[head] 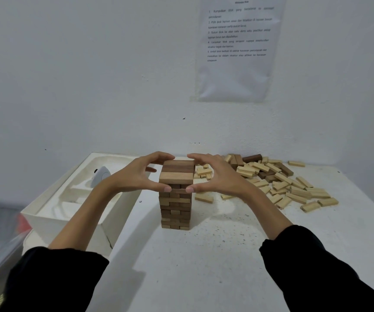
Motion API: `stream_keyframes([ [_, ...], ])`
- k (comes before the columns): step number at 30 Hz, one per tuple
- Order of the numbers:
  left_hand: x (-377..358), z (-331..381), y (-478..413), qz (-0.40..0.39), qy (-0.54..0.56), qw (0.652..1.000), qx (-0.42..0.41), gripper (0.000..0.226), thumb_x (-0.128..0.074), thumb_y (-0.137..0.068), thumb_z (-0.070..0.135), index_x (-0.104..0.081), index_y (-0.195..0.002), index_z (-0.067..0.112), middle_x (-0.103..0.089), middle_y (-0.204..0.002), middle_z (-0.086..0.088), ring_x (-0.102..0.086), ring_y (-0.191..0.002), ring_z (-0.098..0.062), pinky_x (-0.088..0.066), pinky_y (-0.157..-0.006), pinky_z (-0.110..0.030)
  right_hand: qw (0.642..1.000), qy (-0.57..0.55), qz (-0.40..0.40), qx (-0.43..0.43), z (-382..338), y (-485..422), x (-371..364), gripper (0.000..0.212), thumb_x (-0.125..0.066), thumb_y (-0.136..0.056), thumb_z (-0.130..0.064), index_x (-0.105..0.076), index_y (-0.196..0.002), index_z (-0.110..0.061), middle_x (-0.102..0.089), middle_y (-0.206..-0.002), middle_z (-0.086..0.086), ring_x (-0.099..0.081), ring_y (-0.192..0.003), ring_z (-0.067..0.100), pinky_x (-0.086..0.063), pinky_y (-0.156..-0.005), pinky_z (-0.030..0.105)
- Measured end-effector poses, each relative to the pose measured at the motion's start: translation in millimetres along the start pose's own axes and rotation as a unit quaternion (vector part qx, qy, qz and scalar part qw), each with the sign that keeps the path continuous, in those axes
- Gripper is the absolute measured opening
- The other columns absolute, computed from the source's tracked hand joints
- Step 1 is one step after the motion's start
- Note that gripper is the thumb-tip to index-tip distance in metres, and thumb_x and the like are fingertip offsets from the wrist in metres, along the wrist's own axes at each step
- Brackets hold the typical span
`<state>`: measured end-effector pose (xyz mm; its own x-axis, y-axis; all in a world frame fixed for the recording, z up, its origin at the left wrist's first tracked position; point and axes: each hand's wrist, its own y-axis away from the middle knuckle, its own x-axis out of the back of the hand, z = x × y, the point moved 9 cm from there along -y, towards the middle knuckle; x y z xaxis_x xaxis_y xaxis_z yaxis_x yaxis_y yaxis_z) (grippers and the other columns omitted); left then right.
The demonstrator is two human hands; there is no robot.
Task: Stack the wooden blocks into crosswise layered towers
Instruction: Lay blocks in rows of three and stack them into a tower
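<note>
A tower of wooden blocks [175, 207] stands in the middle of the white table, built in crosswise layers of light and dark wood. Its top layer [177, 172] is three blocks side by side. My left hand [136, 174] curls round the top from the left, thumb at the front edge and fingers at the back. My right hand [217, 174] mirrors it from the right. Both thumbs press the front just under the top layer. A heap of loose blocks [283, 183] lies to the right, behind the tower.
A white open box [73, 199] with a moulded insert sits left of the tower, close to my left forearm. A printed instruction sheet [238, 48] hangs on the wall behind. The table [204, 266] meets the wall at the back and right.
</note>
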<state>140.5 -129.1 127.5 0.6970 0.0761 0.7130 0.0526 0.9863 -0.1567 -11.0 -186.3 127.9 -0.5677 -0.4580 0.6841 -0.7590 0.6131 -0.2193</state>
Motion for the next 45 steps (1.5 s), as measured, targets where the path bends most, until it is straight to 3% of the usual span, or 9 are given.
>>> stream_keyframes([
  [5, -4, 4, -2, 0.011, 0.027, 1.0, -0.01, 0.079, -0.076, -0.053, 0.053, -0.048, -0.125, 0.037, -0.058, -0.119, 0.015, -0.052, -0.112, 0.003, -0.043, -0.088, -0.009, 0.999, -0.037, 0.015, 0.0, 3, 1, -2, 0.084, -0.081, -0.067, -0.035, -0.037, -0.139, -0.033, -0.046, -0.109, -0.023, -0.042, -0.118, 0.008, -0.034, -0.096, 0.028],
  [15, -5, 3, -5, 0.011, 0.037, 0.999, -0.017, 0.079, -0.075, -0.054, 0.053, -0.046, -0.125, 0.039, -0.057, -0.119, 0.012, -0.053, -0.11, 0.002, -0.043, -0.088, -0.007, 0.998, -0.065, 0.009, -0.014, 11, -2, -6, 0.098, -0.081, -0.067, -0.035, -0.022, -0.145, -0.037, -0.048, -0.125, -0.003, -0.042, -0.119, 0.009, -0.031, -0.097, 0.027],
  [19, -6, 2, -4, 0.012, 0.032, 0.999, -0.016, 0.079, -0.074, -0.053, 0.055, -0.044, -0.125, 0.042, -0.056, -0.119, 0.014, -0.052, -0.109, 0.003, -0.043, -0.086, -0.007, 0.998, -0.064, 0.006, -0.01, 10, -1, -6, 0.095, -0.081, -0.068, -0.035, -0.025, -0.144, -0.037, -0.047, -0.124, -0.006, -0.042, -0.119, 0.009, -0.031, -0.097, 0.027],
  [23, -5, 1, -3, 0.01, 0.045, 0.999, -0.008, 0.088, -0.077, -0.047, 0.063, -0.043, -0.126, 0.045, -0.055, -0.12, 0.017, -0.052, -0.112, 0.003, -0.044, -0.087, -0.008, 0.997, -0.071, 0.017, 0.002, 6, 0, -3, 0.081, -0.08, -0.068, -0.037, -0.039, -0.137, -0.036, -0.047, -0.115, -0.02, -0.043, -0.117, 0.005, -0.034, -0.096, 0.027],
  [25, -3, 0, -1, 0.014, 0.058, 0.998, -0.007, 0.087, -0.076, -0.047, 0.07, -0.045, -0.125, 0.045, -0.056, -0.121, 0.017, -0.053, -0.112, 0.003, -0.045, -0.089, -0.011, 0.996, -0.078, 0.033, 0.005, 5, 0, -1, 0.075, -0.08, -0.068, -0.037, -0.045, -0.134, -0.035, -0.051, -0.118, -0.017, -0.045, -0.116, 0.006, -0.037, -0.098, 0.029],
  [29, -2, -1, 0, 0.023, 0.064, 0.998, -0.004, 0.069, -0.072, -0.057, 0.054, -0.054, -0.121, 0.039, -0.061, -0.12, 0.013, -0.056, -0.111, -0.002, -0.047, -0.092, -0.021, 0.996, -0.072, 0.043, 0.011, 2, 0, 0, 0.064, -0.08, -0.07, -0.035, -0.052, -0.128, -0.033, -0.053, -0.121, -0.011, -0.046, -0.114, 0.005, -0.037, -0.095, 0.027],
  [37, -1, 0, 1, 0.029, 0.064, 0.998, -0.006, 0.063, -0.071, -0.056, 0.055, -0.058, -0.116, 0.044, -0.061, -0.118, 0.014, -0.055, -0.11, 0.0, -0.048, -0.086, -0.015, 0.997, -0.063, 0.043, 0.015, 1, 0, 0, 0.065, -0.079, -0.07, -0.036, -0.051, -0.129, -0.032, -0.053, -0.121, -0.011, -0.045, -0.114, 0.006, -0.035, -0.094, 0.025],
  [40, 0, 2, 1, 0.026, 0.057, 0.998, -0.007, 0.07, -0.072, -0.056, 0.056, -0.054, -0.122, 0.04, -0.06, -0.122, 0.012, -0.054, -0.113, -0.002, -0.047, -0.091, -0.021, 0.997, -0.058, 0.044, 0.016, 1, 0, 1, 0.07, -0.079, -0.07, -0.038, -0.048, -0.132, -0.032, -0.05, -0.123, -0.012, -0.043, -0.116, 0.007, -0.035, -0.093, 0.026],
  [45, 20, 14, 5, 0.06, 0.064, 0.996, -0.021, 0.074, -0.066, -0.06, 0.072, -0.05, -0.125, 0.04, -0.06, -0.122, 0.015, -0.055, -0.115, -0.002, -0.05, -0.087, -0.017, 0.997, -0.048, 0.059, 0.026, -3, 6, 21, 0.071, -0.075, -0.073, -0.039, -0.044, -0.136, -0.029, -0.049, -0.13, -0.011, -0.042, -0.118, 0.008, -0.032, -0.094, 0.026],
])
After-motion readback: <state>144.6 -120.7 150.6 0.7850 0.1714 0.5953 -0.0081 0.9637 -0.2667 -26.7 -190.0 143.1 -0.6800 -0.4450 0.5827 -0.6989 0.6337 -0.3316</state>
